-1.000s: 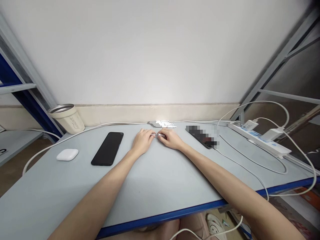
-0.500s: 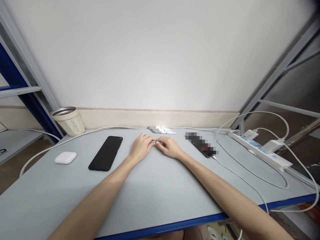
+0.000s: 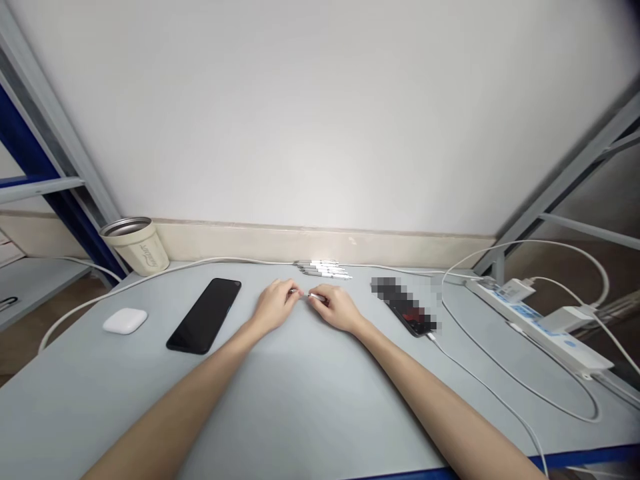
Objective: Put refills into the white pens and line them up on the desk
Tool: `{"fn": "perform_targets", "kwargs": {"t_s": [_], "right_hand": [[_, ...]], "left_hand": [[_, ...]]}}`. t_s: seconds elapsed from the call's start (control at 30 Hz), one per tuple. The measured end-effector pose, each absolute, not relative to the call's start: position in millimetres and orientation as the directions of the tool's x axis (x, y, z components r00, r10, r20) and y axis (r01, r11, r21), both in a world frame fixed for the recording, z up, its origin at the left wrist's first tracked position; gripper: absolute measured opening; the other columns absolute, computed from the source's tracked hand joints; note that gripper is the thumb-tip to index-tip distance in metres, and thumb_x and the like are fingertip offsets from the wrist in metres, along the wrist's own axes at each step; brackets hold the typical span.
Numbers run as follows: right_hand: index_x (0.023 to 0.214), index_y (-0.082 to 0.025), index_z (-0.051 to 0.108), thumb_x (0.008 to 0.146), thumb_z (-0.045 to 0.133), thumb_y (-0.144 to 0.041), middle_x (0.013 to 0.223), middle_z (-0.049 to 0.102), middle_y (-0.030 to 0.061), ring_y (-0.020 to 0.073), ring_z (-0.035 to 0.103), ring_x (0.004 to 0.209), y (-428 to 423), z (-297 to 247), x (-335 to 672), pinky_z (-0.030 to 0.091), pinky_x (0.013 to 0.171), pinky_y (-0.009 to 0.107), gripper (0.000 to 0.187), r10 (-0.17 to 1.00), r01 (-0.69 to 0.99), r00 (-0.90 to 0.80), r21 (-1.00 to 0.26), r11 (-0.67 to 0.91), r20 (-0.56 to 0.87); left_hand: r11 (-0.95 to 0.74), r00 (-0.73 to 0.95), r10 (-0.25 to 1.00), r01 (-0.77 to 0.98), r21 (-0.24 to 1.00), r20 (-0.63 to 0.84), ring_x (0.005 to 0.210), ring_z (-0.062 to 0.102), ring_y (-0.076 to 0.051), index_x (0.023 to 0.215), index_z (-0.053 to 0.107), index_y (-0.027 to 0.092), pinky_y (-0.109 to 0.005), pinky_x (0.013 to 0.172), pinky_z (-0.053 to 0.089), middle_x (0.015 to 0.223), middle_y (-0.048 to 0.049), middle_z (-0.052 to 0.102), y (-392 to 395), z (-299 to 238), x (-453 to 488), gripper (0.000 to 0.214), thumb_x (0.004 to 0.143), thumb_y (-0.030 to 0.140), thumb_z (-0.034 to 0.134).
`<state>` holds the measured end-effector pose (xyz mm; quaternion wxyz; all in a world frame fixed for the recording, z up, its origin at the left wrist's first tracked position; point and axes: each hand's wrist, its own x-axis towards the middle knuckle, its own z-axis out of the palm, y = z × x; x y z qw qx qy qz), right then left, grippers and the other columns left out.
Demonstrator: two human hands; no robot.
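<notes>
Both my hands rest on the grey table [image 3: 310, 400], fingertips facing each other. My left hand [image 3: 273, 308] is closed in a pinch on a tiny silver piece [image 3: 293, 291]. My right hand [image 3: 336, 309] is closed in a pinch on a small white and silver piece [image 3: 314, 295]. A narrow gap separates the two pieces. Just beyond my fingers, near the wall, lies a row of several similar small white and silver pieces [image 3: 324, 269].
A black phone [image 3: 205, 315] lies left of my hands, then a white earbud case [image 3: 125, 321] and a cream cup [image 3: 136, 245]. On the right are a second phone [image 3: 410, 312] on a white cable [image 3: 480, 383] and a power strip [image 3: 543, 322] with chargers.
The small piece held between both hands has come apart, and my fingertips have drawn slightly away from each other. The camera view has tilted a little upward.
</notes>
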<state>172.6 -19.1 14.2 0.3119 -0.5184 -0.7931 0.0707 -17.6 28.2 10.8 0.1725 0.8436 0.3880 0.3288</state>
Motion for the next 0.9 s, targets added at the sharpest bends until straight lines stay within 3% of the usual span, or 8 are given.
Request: {"fn": "perform_targets", "kwargs": {"t_s": [0.1,0.17,0.23,0.37,0.5,0.6,0.8,0.9], "right_hand": [[0.089,-0.019,0.065,0.09,0.046,-0.026,0.085,0.067,0.003,0.0136,0.056,0.072,-18.3,16.0,174.2,0.039,0.065,0.024,0.02,0.871,0.762,-0.267,-0.462,0.453,0.413],[0.09,-0.019,0.065,0.09,0.046,-0.026,0.085,0.067,0.0032,0.0137,0.056,0.072,-18.4,16.9,175.5,0.039,0.065,0.024,0.02,0.872,0.76,-0.268,-0.466,0.452,0.409],[0.09,-0.019,0.064,0.09,0.046,-0.026,0.085,0.067,0.0034,0.0139,0.056,0.073,-18.8,17.5,176.6,0.04,0.066,0.024,0.019,0.874,0.763,-0.271,-0.463,0.45,0.403],[0.092,-0.019,0.064,0.09,0.046,-0.026,0.085,0.067,0.0037,0.0141,0.057,0.073,-18.9,18.1,178.1,0.04,0.066,0.024,0.019,0.881,0.773,-0.278,-0.455,0.442,0.384],[0.091,-0.019,0.064,0.091,0.046,-0.027,0.083,0.066,0.0032,0.0137,0.056,0.071,-17.1,17.9,178.7,0.039,0.065,0.024,0.019,0.887,0.78,-0.273,-0.454,0.43,0.371],[0.087,-0.019,0.063,0.091,0.045,-0.027,0.08,0.065,0.003,0.014,0.055,0.07,-15.5,17.2,178.6,0.039,0.064,0.025,0.02,0.887,0.776,-0.274,-0.459,0.433,0.372],[0.089,-0.02,0.064,0.091,0.045,-0.028,0.082,0.066,0.0035,0.015,0.056,0.072,-14.9,16.7,178.8,0.039,0.064,0.025,0.02,0.887,0.768,-0.277,-0.469,0.436,0.369],[0.086,-0.02,0.063,0.091,0.046,-0.028,0.079,0.065,0.0027,0.0146,0.055,0.07,-14.8,16.1,179.3,0.038,0.063,0.025,0.02,0.894,0.783,-0.27,-0.458,0.42,0.359]], "left_hand": [[-0.694,0.52,0.714,0.438,0.571,0.469,0.092,0.057,-0.018,0.092,0.058,0.023,-0.028,0.078,0.044,0.094,-0.001,0.064,27.8,12.6,-17.7,0.013,0.086,0.031,0.051],[-0.665,0.498,0.738,0.42,0.618,0.455,0.093,0.057,-0.017,0.097,0.058,0.024,-0.028,0.08,0.045,0.099,-0.0012,0.063,27.9,13.4,-17.0,0.018,0.083,0.034,0.055],[-0.595,0.455,0.795,0.454,0.663,0.401,0.087,0.058,-0.017,0.095,0.059,0.023,-0.029,0.077,0.045,0.093,-0.0015,0.064,29.2,13.5,-16.4,0.021,0.085,0.04,0.051],[-0.549,0.463,0.825,0.518,0.656,0.325,0.074,0.056,-0.017,0.073,0.058,0.021,-0.029,0.067,0.043,0.072,-0.0013,0.062,34.1,12.2,-17.4,0.035,0.091,0.042,0.037],[-0.588,0.496,0.787,0.424,0.689,0.367,0.083,0.058,-0.016,0.087,0.06,0.022,-0.028,0.073,0.045,0.088,-0.0009,0.064,35.6,11.7,-18.4,0.018,0.086,0.035,0.048],[-0.576,0.487,0.793,0.403,0.711,0.366,0.089,0.058,-0.016,0.096,0.059,0.023,-0.028,0.077,0.046,0.097,-0.0007,0.064,34.6,12.6,-17.0,0.02,0.083,0.037,0.054],[-0.553,0.485,0.822,0.55,0.626,0.3,0.073,0.056,-0.016,0.072,0.057,0.021,-0.028,0.066,0.043,0.072,-0.0004,0.061,35.7,13.4,-15.0,0.034,0.092,0.039,0.037],[-0.609,0.517,0.782,0.515,0.603,0.349,0.081,0.058,-0.017,0.084,0.059,0.022,-0.029,0.072,0.045,0.083,-0.0006,0.063,35.7,11.8,-15.8,0.022,0.09,0.034,0.041]]}}
